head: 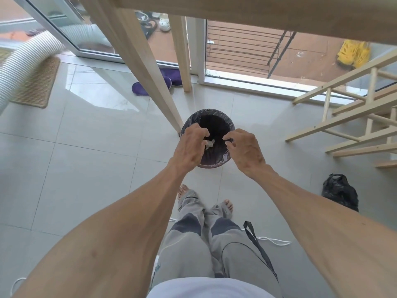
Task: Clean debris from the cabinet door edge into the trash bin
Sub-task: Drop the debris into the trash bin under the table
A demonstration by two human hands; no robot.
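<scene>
A round trash bin (229,125) with a black liner stands on the floor straight below me. My left hand (190,146) hovers over its left rim with the fingers curled. A small white scrap of debris (209,144) shows right at those fingertips; whether it is held or lies inside the bin I cannot tell. My right hand (245,148) hangs over the bin's right rim, fingers bent and apart, with nothing visible in them. A light wooden panel edge (268,11) runs across the top of the view.
A slanted wooden post (148,67) comes down to the floor just left of the bin. A wooden rack (352,125) lies at the right, with a black bag (340,191) below it. Purple slippers (151,86), a mat (36,87) and a white hose (23,65) are at the left.
</scene>
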